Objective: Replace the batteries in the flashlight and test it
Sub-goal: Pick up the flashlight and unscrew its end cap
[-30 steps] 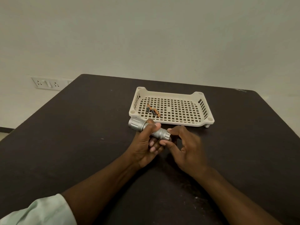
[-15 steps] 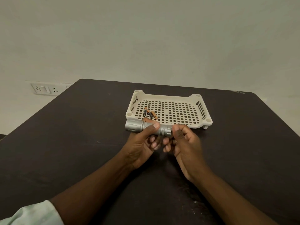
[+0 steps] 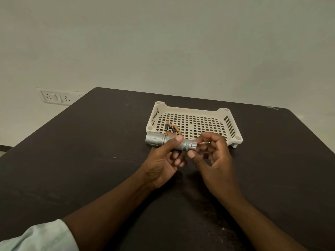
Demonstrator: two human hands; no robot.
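Observation:
A silver flashlight (image 3: 155, 140) is held level just above the dark table, its wide head pointing left. My left hand (image 3: 163, 163) grips its barrel from below, thumb across the top. My right hand (image 3: 215, 160) is at the tail end, with thumb and curled forefinger pinching the tail cap (image 3: 192, 146). Three small batteries (image 3: 171, 128) with orange and black wrap lie in the near left corner of a cream plastic tray (image 3: 192, 109), just behind the flashlight.
The dark table (image 3: 90, 160) stretches wide on both sides of my arms. The perforated tray holds only the batteries. A white wall socket plate (image 3: 56, 96) sits on the wall beyond the table's left edge.
The flashlight went from tilted to level in my left hand. My right hand stayed at the tail end, and its fingers shifted round the cap.

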